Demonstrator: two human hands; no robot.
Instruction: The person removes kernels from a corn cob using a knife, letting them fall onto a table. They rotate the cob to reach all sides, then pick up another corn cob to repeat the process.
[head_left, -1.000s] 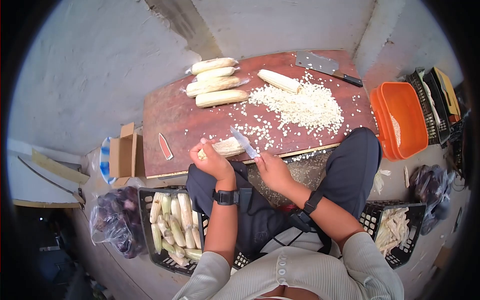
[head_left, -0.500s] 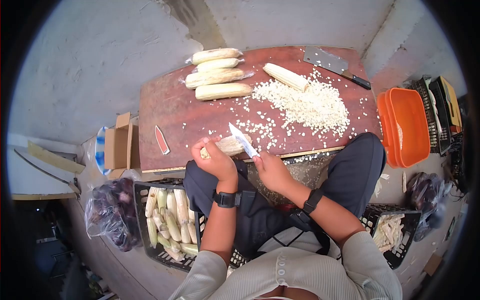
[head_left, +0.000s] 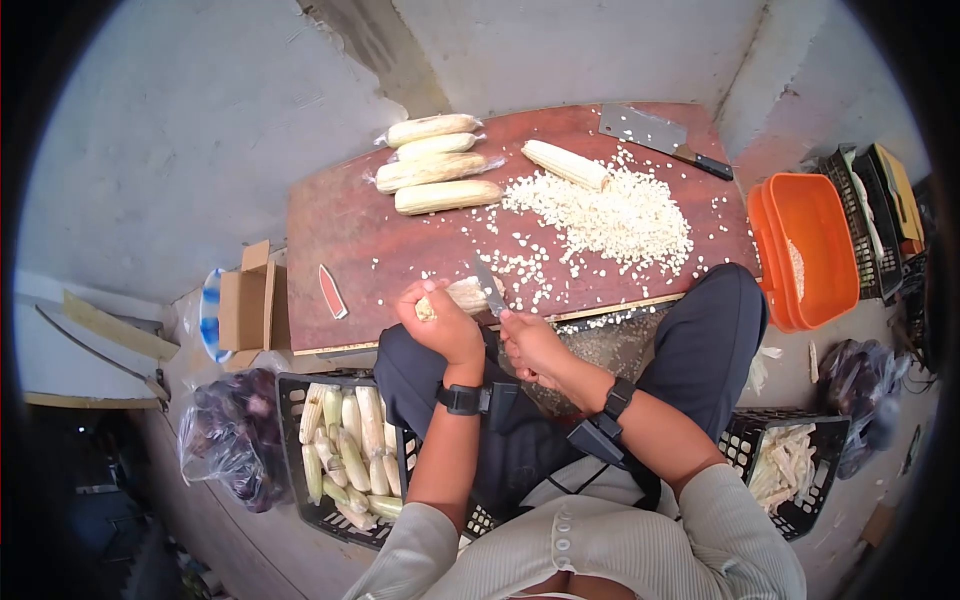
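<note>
Knife [head_left: 488,285] has turned steeper since the last frame in the closed right grip [head_left: 535,343], changing its angle over the cob's [head_left: 467,292] free end just ahead, left grip [head_left: 442,320] clamping the other end, contact unclear.

Scuffed pale grey plaster walls [head_left: 230,130] enclose a food-preparation workspace; whether it belongs to a home or a small shop cannot be told. A low reddish-brown wooden counter [head_left: 335,225] bears a heap of pale corn kernels [head_left: 630,225] and a broad steel cleaver with a black handle [head_left: 648,130], near a black plastic crate of corn ears [head_left: 291,445], an orange plastic tub [head_left: 812,205] and an open brown cardboard box [head_left: 245,312].
</note>
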